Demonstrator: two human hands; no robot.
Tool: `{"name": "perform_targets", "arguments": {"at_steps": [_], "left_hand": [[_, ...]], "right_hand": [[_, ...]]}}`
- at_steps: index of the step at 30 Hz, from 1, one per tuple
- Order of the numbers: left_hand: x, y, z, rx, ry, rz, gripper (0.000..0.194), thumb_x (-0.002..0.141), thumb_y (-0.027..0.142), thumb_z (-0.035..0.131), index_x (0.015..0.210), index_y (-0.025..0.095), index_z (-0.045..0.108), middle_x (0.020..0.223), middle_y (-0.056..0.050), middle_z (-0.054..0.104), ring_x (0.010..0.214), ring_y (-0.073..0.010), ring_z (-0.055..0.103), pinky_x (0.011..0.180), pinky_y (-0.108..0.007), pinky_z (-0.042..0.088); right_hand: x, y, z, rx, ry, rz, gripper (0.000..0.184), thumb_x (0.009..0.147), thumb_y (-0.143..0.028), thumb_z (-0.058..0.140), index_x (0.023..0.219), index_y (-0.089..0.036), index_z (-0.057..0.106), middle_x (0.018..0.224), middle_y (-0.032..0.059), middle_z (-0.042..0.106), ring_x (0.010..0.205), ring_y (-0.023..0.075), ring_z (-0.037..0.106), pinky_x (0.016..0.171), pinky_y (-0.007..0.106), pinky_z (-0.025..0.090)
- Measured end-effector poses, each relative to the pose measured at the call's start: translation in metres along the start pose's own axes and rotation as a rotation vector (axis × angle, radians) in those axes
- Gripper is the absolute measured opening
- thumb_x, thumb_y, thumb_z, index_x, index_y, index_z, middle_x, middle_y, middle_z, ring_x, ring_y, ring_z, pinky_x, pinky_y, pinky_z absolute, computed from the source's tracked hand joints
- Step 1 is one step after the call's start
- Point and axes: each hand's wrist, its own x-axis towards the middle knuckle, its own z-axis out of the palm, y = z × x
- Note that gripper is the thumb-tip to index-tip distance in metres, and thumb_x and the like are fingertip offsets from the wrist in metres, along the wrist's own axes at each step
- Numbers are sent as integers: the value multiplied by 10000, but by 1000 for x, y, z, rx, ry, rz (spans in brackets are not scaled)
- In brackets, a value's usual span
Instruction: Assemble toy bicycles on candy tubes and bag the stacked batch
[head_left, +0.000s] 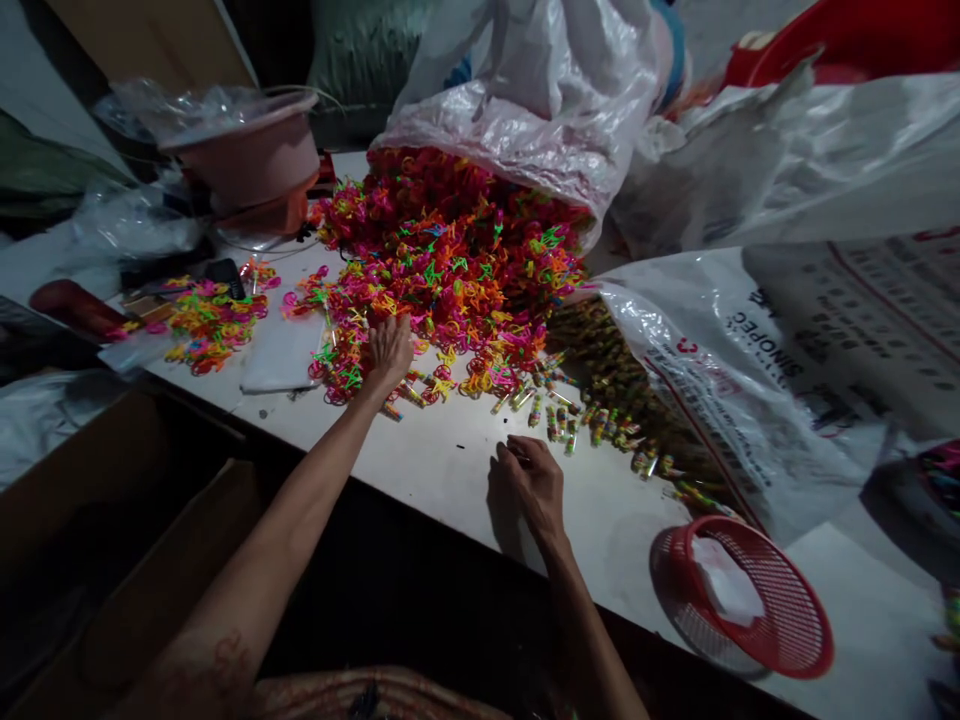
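Observation:
My left hand lies palm down on the near edge of a heap of small bright plastic pieces, pink, orange, yellow and green. Its fingers stretch forward onto the pieces, and their tips are partly hidden among them. My right hand is above the white table, closed, with thumb and fingers drawn together. Whatever may be in it is too small or hidden to make out. Beyond it lie several short clear tubes with colourful contents.
A plastic sack spills the heap from behind. At right, a printed white sack lies beside a dark pile of filled tubes. A red mesh basket tilts near the front edge. A pink basin stands back left.

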Motion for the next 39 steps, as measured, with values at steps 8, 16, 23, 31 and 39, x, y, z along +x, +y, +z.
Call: {"name": "perform_targets", "arguments": {"at_steps": [8, 16, 23, 31, 39], "left_hand": [[7, -23, -15, -548, 162, -90, 331, 681, 48, 537, 943, 143, 716, 899, -53, 734, 849, -177, 668, 825, -305, 521], [-43, 1, 1, -1026, 43, -181, 252, 623, 140, 640, 862, 145, 722, 763, -24, 713, 680, -126, 639, 682, -254, 523], [-54, -9, -9, -456, 132, 18, 204, 759, 134, 558, 870, 182, 722, 892, -49, 699, 843, -169, 634, 830, -298, 492], [-42, -12, -13, -28, -27, 147, 193, 825, 220, 555, 944, 191, 704, 989, -97, 673, 976, -242, 597, 892, -359, 441], [-36, -4, -1, -3, -129, 188, 255, 720, 32, 550, 790, 201, 728, 885, -92, 709, 997, -281, 611, 1006, -467, 374]], "right_hand": [[-11, 0, -3, 8, 82, 21, 203, 757, -384, 611, 796, -199, 685, 869, 63, 640, 835, 215, 602, 779, 373, 493], [-7, -14, 16, 93, -9, 104, 293, 763, -434, 620, 922, -193, 672, 913, 65, 646, 727, 185, 604, 664, 327, 498], [-13, -36, 59, -290, -217, -182, 235, 807, -295, 583, 1006, -252, 699, 1024, 62, 646, 812, 186, 616, 719, 312, 471], [-20, -32, 68, -358, -124, -258, 214, 877, -253, 501, 893, -243, 714, 941, 60, 659, 829, 188, 601, 716, 303, 442], [-23, -26, 71, -272, -53, -209, 216, 860, -258, 510, 916, -213, 714, 962, 67, 643, 805, 179, 600, 729, 303, 462]]}}
